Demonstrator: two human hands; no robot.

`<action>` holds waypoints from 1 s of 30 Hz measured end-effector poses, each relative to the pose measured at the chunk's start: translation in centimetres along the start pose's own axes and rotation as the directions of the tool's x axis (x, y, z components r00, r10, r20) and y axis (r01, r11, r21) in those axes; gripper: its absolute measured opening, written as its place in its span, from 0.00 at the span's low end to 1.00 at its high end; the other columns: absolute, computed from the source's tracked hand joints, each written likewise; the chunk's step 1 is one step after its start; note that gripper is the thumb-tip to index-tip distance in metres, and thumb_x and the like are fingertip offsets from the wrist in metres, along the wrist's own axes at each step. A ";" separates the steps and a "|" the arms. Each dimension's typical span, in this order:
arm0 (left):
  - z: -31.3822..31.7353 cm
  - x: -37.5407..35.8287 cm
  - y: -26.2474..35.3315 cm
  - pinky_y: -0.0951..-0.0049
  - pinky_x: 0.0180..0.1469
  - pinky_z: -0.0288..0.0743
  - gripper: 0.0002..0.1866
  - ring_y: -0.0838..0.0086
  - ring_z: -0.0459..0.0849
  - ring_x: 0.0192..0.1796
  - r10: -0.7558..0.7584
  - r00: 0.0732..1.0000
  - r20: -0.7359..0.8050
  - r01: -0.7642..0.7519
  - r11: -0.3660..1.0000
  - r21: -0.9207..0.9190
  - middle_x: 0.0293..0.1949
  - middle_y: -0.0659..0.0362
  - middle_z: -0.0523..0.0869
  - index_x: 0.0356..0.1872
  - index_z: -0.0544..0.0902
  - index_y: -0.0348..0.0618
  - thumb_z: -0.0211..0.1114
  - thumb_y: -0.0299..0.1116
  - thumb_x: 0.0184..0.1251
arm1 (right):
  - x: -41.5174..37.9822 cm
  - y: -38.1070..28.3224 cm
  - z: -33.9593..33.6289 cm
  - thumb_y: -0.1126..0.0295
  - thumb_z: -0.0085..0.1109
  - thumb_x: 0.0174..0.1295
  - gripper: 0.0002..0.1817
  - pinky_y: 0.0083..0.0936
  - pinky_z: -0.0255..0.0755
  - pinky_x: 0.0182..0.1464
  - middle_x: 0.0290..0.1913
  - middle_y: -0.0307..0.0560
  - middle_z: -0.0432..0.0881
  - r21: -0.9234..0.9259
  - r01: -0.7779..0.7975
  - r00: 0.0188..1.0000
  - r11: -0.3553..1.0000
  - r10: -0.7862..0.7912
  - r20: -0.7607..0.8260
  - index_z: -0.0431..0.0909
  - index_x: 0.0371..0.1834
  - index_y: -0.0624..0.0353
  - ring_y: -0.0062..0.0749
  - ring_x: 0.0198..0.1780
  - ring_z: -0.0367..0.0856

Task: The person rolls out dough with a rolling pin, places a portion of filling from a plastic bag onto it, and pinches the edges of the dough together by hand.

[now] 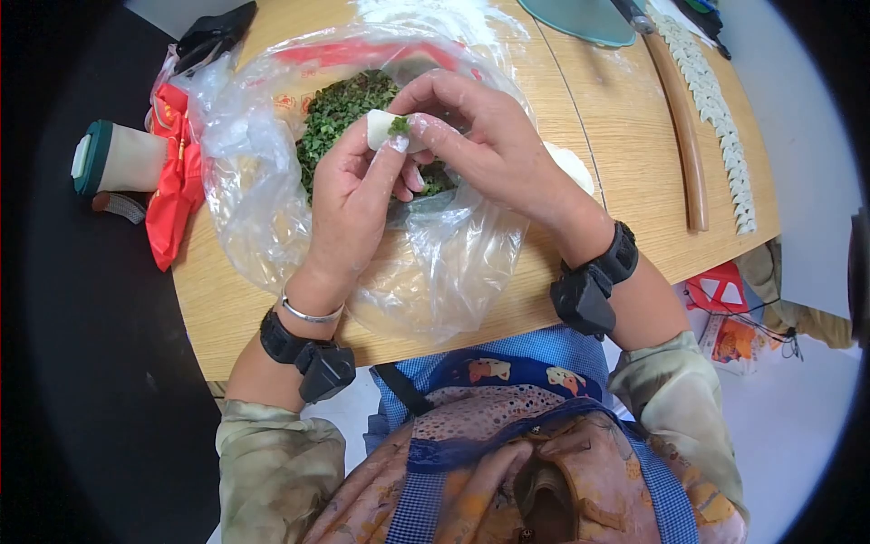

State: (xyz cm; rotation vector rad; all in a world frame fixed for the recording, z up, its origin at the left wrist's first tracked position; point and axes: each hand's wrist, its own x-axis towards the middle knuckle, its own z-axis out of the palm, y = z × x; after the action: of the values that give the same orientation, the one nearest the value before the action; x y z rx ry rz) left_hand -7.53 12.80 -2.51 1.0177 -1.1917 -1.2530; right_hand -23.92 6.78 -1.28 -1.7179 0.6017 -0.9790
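Observation:
A small white dough wrapper (pixel 379 130) with a dab of chopped green filling (pixel 399 127) on it is held up between both hands. My left hand (pixel 353 204) pinches its near side, the thumb lying by the filling. My right hand (pixel 494 145) grips the far right edge between thumb and curled fingers. White flour dusts the fingertips. Below the hands, a clear plastic bag (pixel 258 218) lies spread open around a heap of chopped greens (pixel 331 136). Part of the heap is hidden by my hands. A white round stack (pixel 571 168), perhaps more wrappers, shows partly behind my right wrist.
A long wooden rod (pixel 680 127) lies at the right beside a long row of overlapping white pieces (pixel 711 104). Flour (pixel 444 18) is scattered at the back, near a greenish round board (pixel 580 18). A red bag (pixel 177 181) and a green-lidded cup (pixel 122 159) are at the left.

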 end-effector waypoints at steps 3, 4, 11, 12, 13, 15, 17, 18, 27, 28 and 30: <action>0.0 0.1 -0.1 0.84 0.36 0.73 0.10 0.85 0.78 0.33 0.001 1.000 -0.002 -0.001 1.000 0.005 0.38 0.62 0.86 0.50 0.80 0.37 0.55 0.33 0.78 | 0.1 -0.4 0.0 0.71 0.55 0.67 0.12 0.24 0.79 0.40 0.37 0.48 0.82 0.073 -0.069 0.997 0.995 0.070 -0.013 0.76 0.49 0.68 0.26 0.39 0.83; -0.1 0.0 -0.2 0.84 0.36 0.73 0.10 0.85 0.78 0.33 0.003 1.000 -0.002 -0.003 1.000 0.003 0.38 0.62 0.86 0.49 0.80 0.37 0.56 0.33 0.78 | 0.0 -0.3 0.1 0.71 0.55 0.67 0.12 0.24 0.79 0.40 0.37 0.48 0.82 0.073 -0.070 0.997 0.995 0.071 -0.011 0.76 0.49 0.68 0.26 0.39 0.83; -0.3 0.2 -0.1 0.83 0.36 0.74 0.09 0.84 0.80 0.34 -0.024 1.000 -0.006 0.024 1.000 0.016 0.38 0.61 0.86 0.47 0.80 0.37 0.57 0.32 0.77 | 0.0 0.1 0.2 0.76 0.61 0.62 0.09 0.24 0.78 0.40 0.35 0.47 0.81 -0.133 0.051 0.995 0.990 -0.062 -0.077 0.78 0.43 0.66 0.27 0.36 0.83; -0.3 0.2 -0.1 0.83 0.37 0.75 0.09 0.83 0.80 0.34 -0.020 1.000 -0.004 0.020 1.000 -0.001 0.39 0.60 0.86 0.48 0.79 0.36 0.57 0.31 0.77 | -0.1 0.1 0.2 0.77 0.62 0.60 0.08 0.23 0.78 0.39 0.35 0.46 0.81 -0.160 0.018 0.995 0.987 -0.034 -0.096 0.79 0.42 0.65 0.27 0.35 0.83; -0.2 0.3 -0.1 0.83 0.38 0.76 0.09 0.83 0.81 0.35 -0.016 1.000 -0.002 0.016 1.000 -0.018 0.39 0.59 0.86 0.49 0.78 0.36 0.56 0.30 0.77 | -0.1 0.1 0.2 0.77 0.62 0.60 0.08 0.23 0.78 0.39 0.35 0.46 0.81 -0.160 0.018 0.995 0.987 -0.034 -0.096 0.79 0.42 0.65 0.27 0.35 0.83; -0.1 0.4 0.0 0.82 0.39 0.77 0.09 0.81 0.82 0.35 -0.027 0.999 -0.019 0.026 0.999 -0.041 0.39 0.58 0.86 0.50 0.78 0.35 0.56 0.29 0.77 | -0.1 0.1 0.2 0.77 0.62 0.60 0.06 0.23 0.78 0.38 0.34 0.46 0.80 -0.159 0.044 0.990 0.986 -0.064 -0.123 0.80 0.40 0.64 0.28 0.34 0.83; -0.1 0.4 0.0 0.82 0.40 0.78 0.09 0.80 0.83 0.36 -0.039 0.999 -0.036 0.037 0.997 -0.065 0.40 0.57 0.86 0.51 0.77 0.34 0.55 0.28 0.77 | -0.1 0.2 0.2 0.77 0.62 0.59 0.07 0.24 0.77 0.38 0.34 0.47 0.80 -0.195 0.068 0.989 0.978 -0.092 -0.116 0.80 0.40 0.64 0.29 0.34 0.83; -0.2 0.4 0.0 0.81 0.40 0.79 0.11 0.79 0.85 0.37 -0.035 0.999 -0.033 0.032 0.997 -0.063 0.41 0.56 0.86 0.53 0.76 0.33 0.55 0.28 0.77 | -0.1 0.3 0.1 0.77 0.61 0.58 0.07 0.25 0.77 0.38 0.34 0.48 0.80 -0.232 0.092 0.987 0.969 -0.119 -0.108 0.80 0.40 0.64 0.30 0.34 0.83; -0.4 0.7 0.2 0.77 0.43 0.84 0.15 0.73 0.88 0.43 -0.118 0.991 -0.061 0.106 0.980 -0.171 0.47 0.54 0.87 0.59 0.76 0.30 0.51 0.27 0.78 | 0.1 0.2 -0.1 0.75 0.60 0.52 0.11 0.36 0.75 0.45 0.40 0.49 0.79 -0.420 0.185 0.962 0.889 -0.250 -0.107 0.77 0.39 0.61 0.43 0.41 0.79; -0.5 0.7 0.2 0.77 0.44 0.84 0.15 0.72 0.88 0.43 -0.125 0.990 -0.067 0.109 0.974 -0.199 0.47 0.54 0.87 0.59 0.77 0.30 0.51 0.27 0.78 | 0.2 0.3 -0.2 0.75 0.60 0.52 0.11 0.36 0.75 0.45 0.40 0.49 0.79 -0.419 0.185 0.962 0.889 -0.250 -0.107 0.77 0.39 0.61 0.43 0.41 0.79; -0.5 0.7 0.1 0.76 0.44 0.84 0.16 0.73 0.88 0.43 -0.142 0.987 -0.071 0.123 0.968 -0.218 0.48 0.54 0.87 0.59 0.76 0.31 0.50 0.28 0.78 | 0.5 0.2 -0.3 0.72 0.66 0.49 0.11 0.39 0.73 0.48 0.39 0.50 0.78 -0.558 0.331 0.916 0.761 -0.402 -0.005 0.75 0.35 0.59 0.48 0.43 0.77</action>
State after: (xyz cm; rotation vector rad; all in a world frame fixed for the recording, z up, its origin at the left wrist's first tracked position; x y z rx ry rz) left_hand -7.04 12.06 -2.37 0.9936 -0.9127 -1.3947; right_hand -23.92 6.17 -1.28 -2.3676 0.6843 -1.2835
